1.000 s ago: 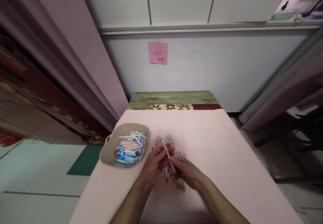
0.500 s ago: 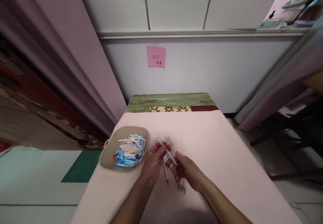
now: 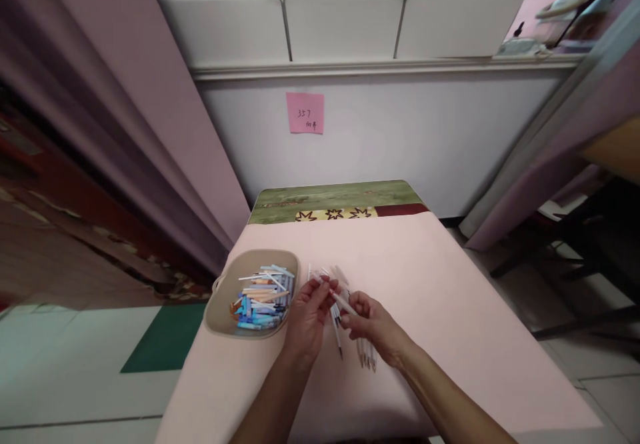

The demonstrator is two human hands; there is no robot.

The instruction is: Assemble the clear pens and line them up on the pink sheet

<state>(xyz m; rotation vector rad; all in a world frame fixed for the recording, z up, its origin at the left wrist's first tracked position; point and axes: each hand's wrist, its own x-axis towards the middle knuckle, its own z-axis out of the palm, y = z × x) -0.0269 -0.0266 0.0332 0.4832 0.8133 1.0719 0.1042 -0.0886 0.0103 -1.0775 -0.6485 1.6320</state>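
A slim whitish pen (image 3: 344, 303) slants between my two hands above the pink table cover. The fingers of my left hand (image 3: 310, 311) pinch its upper end. My right hand (image 3: 373, 324) has its thumb and fingers closed round the lower end. Under and beside my hands lie several pale pens and brushes, among them a thin white brush with a dark tip (image 3: 337, 337) and a bundle of pale pencils (image 3: 367, 356). Left of my left hand stands a beige basket (image 3: 220, 311) holding many blue, white and orange pens (image 3: 265, 297).
The pink cover (image 3: 450, 337) spreads over the table, with a green patterned strip (image 3: 330, 197) at its far end. A pink note (image 3: 305, 113) is on the wall behind. Curtains hang at both sides, and dark furniture legs stand at the right.
My right hand has shifted slightly right and up, with its fingers more curled round the pen. The whole view has moved a little, uncovering more of the pencil bundle.
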